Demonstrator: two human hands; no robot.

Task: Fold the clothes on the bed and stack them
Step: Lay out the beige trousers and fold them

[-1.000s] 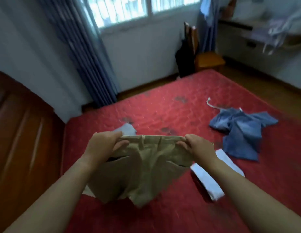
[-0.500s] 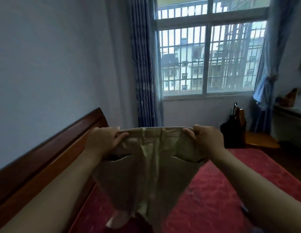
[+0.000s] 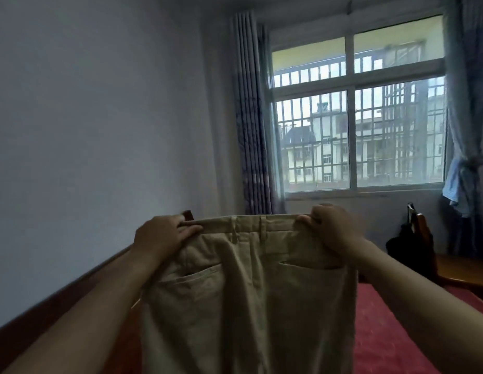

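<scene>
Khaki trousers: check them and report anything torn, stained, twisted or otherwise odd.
Nothing stands out. The khaki trousers hang straight from a level waistband, left hand and right hand gripping its ends. No tear or stain shows; the lower legs are out of frame.

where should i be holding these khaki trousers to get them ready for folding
By the waistband, one end in each hand. That is how they are held now: the left hand and the right hand pinch its two ends from above. The band is the stiffest, straightest edge, so the khaki trousers hang flat and the legs drop straight.
</scene>
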